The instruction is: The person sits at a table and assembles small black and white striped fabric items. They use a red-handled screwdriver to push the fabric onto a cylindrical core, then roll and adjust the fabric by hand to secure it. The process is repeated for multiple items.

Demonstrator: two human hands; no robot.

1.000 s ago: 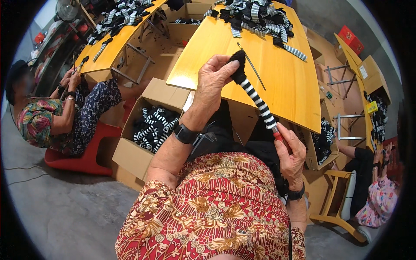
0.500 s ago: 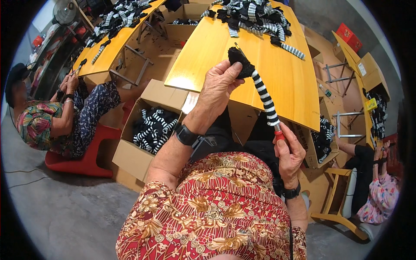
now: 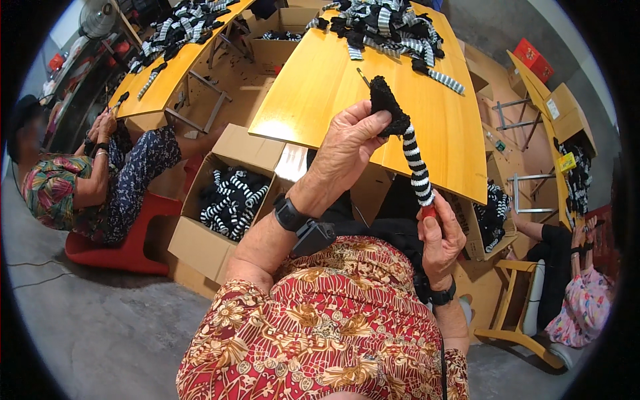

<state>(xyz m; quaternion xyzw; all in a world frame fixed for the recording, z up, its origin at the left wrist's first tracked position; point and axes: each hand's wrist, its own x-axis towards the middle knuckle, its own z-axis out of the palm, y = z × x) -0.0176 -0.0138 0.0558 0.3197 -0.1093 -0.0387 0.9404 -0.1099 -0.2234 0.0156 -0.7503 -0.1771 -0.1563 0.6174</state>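
Note:
Above the near edge of the table, my left hand [image 3: 357, 133] pinches the fuzzy black end [image 3: 389, 107] of a knitted piece between thumb and fingers. From that end a black-and-white striped knitted tube [image 3: 417, 160] runs down to my right hand [image 3: 441, 240]. My right hand is closed around the red handle [image 3: 427, 211] of a tool, at the tube's lower end. The tool's shaft is out of sight, seemingly inside the tube. A thin dark stick [image 3: 363, 77] shows just left of the black end, over the tabletop.
Striped and black knitted pieces [image 3: 393, 30] are heaped at the table's [image 3: 300, 107] far end. Cardboard boxes of striped pieces stand at left [image 3: 257, 143] and right [image 3: 470, 233]. A person [image 3: 87, 180] sits on a red chair [image 3: 127, 250] at left; another [image 3: 580, 300] is at far right.
Both hands stay on the piece. My left hand and the black end have shifted right and slightly down. The metal shaft seen above the red handle earlier is now covered by the tube.

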